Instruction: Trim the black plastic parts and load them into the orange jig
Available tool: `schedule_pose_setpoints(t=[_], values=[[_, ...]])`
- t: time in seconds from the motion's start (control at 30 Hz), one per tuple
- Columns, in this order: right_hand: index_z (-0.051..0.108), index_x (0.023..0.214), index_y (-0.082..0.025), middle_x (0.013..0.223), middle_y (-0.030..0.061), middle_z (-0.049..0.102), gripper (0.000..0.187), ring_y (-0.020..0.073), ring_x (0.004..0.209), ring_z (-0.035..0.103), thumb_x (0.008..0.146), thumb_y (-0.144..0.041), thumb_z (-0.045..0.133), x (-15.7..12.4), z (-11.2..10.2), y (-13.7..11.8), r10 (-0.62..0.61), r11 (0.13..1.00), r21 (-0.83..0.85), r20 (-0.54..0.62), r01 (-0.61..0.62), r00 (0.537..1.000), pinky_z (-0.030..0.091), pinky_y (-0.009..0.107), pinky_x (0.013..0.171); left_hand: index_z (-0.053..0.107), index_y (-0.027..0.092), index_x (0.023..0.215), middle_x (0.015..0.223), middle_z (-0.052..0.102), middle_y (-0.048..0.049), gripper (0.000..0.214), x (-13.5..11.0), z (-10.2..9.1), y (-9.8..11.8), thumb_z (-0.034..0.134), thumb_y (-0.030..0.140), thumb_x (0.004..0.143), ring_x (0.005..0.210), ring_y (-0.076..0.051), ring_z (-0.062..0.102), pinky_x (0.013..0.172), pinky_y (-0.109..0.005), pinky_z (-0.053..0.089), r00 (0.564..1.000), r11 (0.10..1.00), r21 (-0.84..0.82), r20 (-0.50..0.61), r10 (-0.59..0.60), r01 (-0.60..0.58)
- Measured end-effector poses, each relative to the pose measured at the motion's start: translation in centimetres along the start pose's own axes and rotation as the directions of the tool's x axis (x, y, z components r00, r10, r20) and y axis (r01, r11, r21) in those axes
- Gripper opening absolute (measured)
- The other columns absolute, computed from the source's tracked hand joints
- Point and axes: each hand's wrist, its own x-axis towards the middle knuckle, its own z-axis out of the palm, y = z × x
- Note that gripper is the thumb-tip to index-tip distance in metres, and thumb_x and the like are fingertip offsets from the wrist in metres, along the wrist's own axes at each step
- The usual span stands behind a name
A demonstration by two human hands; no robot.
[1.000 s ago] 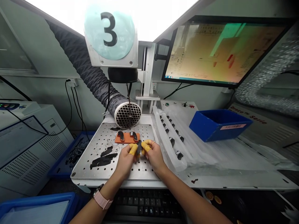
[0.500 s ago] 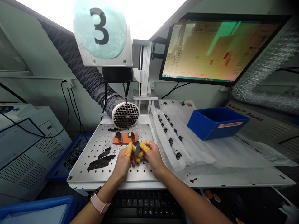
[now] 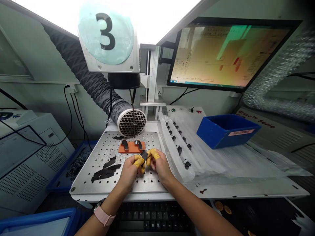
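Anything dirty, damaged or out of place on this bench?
A reddish-brown blotch mars the otherwise white benchtop, possibly chipped paint. Dark specks litter the perforated silver metal plate beside the orange rectangular block, like loose debris.

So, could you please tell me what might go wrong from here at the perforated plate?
The dark piece is small and pinched in yellow-covered fingers of the left hand, so it might slip onto the perforated plate. The orange block, bearing two dark parts, lies just beyond those fingers and could be bumped. Black strips lie near the left hand, which might nudge them.
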Motion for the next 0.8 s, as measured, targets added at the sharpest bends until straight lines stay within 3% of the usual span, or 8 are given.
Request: schedule_pose_setpoints(t=[0.37,0.8], values=[[0.053,0.068,-0.018,0.055,-0.0040,0.047,0.020,0.0096,0.045,0.038,0.080,-0.033,0.056,0.2,-0.2,1.4,-0.074,0.992,-0.096,0.055,0.079,0.996,0.029,0.020,0.041,0.052,0.016,0.050,0.044,0.051,0.0036,0.014,-0.1,0.4,0.5,0.059,0.022,0.061,0.043,-0.008,0.041,0.043,-0.019,0.030,0.998,0.996,0.052,-0.005,0.068,-0.068],[0.049,0.068,-0.020,0.048,-0.0075,0.039,0.015,0.0085,0.039,0.031,0.078,-0.029,0.054,-0.2,-0.1,0.6,-0.058,0.986,-0.154,0.078,0.069,0.995,0.025,0.021,0.039,0.051,0.017,0.054,0.044,0.050,0.0043,0.016,0.0,0.4,-0.2,0.057,0.027,0.065,0.039,-0.007,0.039,0.040,-0.019,0.029,0.999,0.999,0.017,0.013,0.034,-0.034]])
